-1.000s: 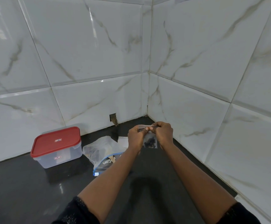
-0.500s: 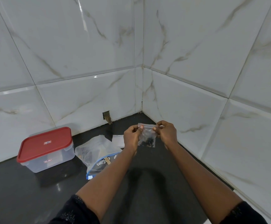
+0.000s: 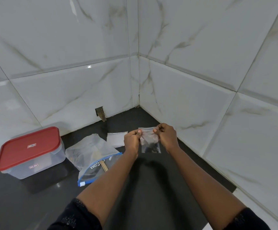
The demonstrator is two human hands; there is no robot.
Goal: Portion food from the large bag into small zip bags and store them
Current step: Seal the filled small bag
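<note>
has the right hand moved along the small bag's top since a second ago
Yes. The right hand has slid rightward along the small zip bag, away from the left hand, toward the right tiled wall.

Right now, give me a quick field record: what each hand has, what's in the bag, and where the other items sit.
left hand: pinching top left edge of small zip bag
right hand: pinching top right edge of same bag
bag contents: dark pieces at the bottom
bag position: held above the black counter
large bag: lying on counter, left of the hands
container: red lid on, far left
spare small bags: flat on counter behind large bag
</note>
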